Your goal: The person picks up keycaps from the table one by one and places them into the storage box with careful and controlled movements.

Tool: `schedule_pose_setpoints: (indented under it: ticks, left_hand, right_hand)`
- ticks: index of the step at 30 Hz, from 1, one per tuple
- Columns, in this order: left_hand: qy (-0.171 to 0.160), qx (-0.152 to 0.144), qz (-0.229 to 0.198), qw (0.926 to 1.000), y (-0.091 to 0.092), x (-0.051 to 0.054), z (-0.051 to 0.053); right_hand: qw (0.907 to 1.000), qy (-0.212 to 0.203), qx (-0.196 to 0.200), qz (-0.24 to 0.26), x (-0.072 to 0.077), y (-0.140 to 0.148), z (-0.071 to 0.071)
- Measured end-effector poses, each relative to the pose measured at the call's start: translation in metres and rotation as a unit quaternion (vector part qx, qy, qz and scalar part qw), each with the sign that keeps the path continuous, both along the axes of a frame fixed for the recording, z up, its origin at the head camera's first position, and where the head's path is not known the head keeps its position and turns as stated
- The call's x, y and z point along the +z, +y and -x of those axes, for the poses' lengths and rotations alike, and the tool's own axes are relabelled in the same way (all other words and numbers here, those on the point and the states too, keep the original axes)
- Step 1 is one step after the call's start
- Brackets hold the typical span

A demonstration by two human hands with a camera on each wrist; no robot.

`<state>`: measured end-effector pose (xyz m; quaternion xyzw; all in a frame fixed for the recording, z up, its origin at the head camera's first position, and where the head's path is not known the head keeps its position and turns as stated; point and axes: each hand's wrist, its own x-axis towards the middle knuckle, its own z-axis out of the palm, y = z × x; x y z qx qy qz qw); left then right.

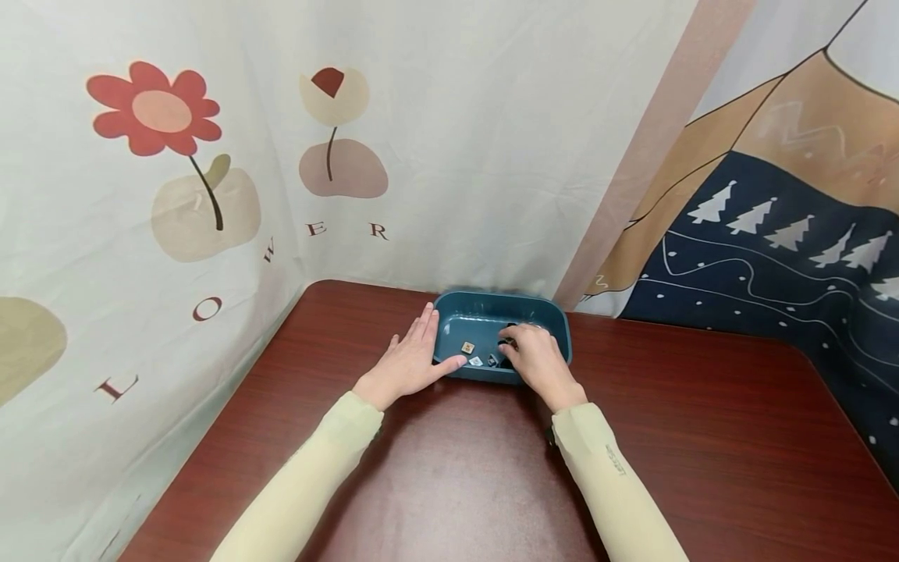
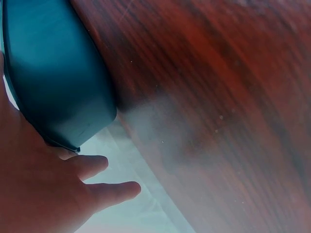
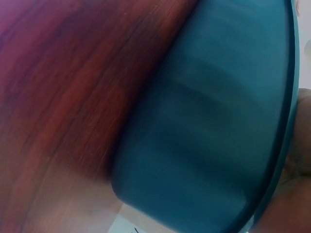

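A blue-green plastic tub [image 1: 477, 303] stands near the back edge of the table. My left hand [image 1: 409, 361] rests on its left rim, fingers straight, thumb over the front edge. In the left wrist view, the hand [image 2: 43, 179] lies against the tub's outer wall [image 2: 58, 73]. My right hand [image 1: 539, 357] reaches over the tub's right part, its bent fingers and thumb around small dark pieces, mostly hidden. Nearby on the tub floor lie a tan square piece [image 1: 467, 347], a whitish one [image 1: 475, 361] and a dark one with light marks [image 1: 492, 361].
The tub sits on a reddish-brown wooden table [image 1: 456, 468]. A white curtain with printed flowers [image 1: 456, 156] hangs right behind it. On the right hangs a dark blue cloth with trees [image 1: 758, 257]. The right wrist view mostly shows the tub's outer wall [image 3: 204, 121].
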<state>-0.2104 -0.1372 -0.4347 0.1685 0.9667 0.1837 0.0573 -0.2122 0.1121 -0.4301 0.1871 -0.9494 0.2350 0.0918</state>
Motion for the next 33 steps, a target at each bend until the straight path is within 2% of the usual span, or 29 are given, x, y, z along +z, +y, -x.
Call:
schedule_pose_setpoints:
  ticks: [5, 10, 16, 21, 33]
  left_hand:
    - [-0.003, -0.002, -0.003, 1.0000, 0.001, 0.000, 0.000]
    - [-0.002, -0.003, 0.000, 1.0000, 0.003, 0.001, 0.001]
    - [-0.001, -0.001, 0.005, 1.0000, 0.002, 0.000, 0.000]
    - [0.000, 0.000, 0.003, 1.0000, 0.001, -0.001, 0.000]
    - [-0.009, 0.004, -0.002, 1.0000, 0.000, -0.002, -0.001]
  right_hand:
    - [0.9999, -0.012, -0.002, 0.002, 0.001, 0.002, -0.001]
    - [0.9998, 0.014, 0.003, 0.016, 0.002, 0.012, -0.010]
    - [0.9982, 0.051, 0.005, 0.030, 0.005, 0.026, -0.025]
    - [0.9965, 0.081, 0.008, 0.018, 0.006, 0.036, -0.039]
    - [0.9967, 0.077, -0.012, -0.022, 0.005, 0.075, -0.073]
